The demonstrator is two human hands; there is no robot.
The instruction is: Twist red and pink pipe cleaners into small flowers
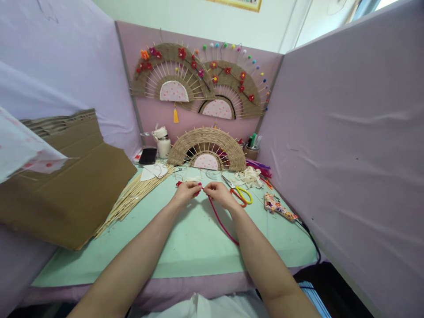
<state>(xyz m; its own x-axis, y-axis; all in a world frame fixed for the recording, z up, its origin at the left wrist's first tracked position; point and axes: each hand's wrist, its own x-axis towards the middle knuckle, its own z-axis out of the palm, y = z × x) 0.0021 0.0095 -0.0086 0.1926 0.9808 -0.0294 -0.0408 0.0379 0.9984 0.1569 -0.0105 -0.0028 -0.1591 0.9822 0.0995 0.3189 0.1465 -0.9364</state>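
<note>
Pink pipe cleaner (217, 218) is running between both hands, over the middle of the table (185, 247). Left hand (187, 191) is pinching the small curled end; right hand (217, 193) is gripping the strand right beside it, fingertips nearly meeting. Long tail is trailing back toward the right forearm; can't tell if it's touching the cloth. Reading this as a bending/curling step, partway, since plenty of straight length is showing. Next move is probably calling for a firm left pinch on the curl while the right is guiding more strand around. Small red flower (179, 183) is lying just left of the left hand. Scissors (236, 189) are sitting just right of the right hand, glue gun (278, 206) farther right. Woven fan (207, 134) is standing beyond both hands, sticks (132, 198) lying off left.
</note>
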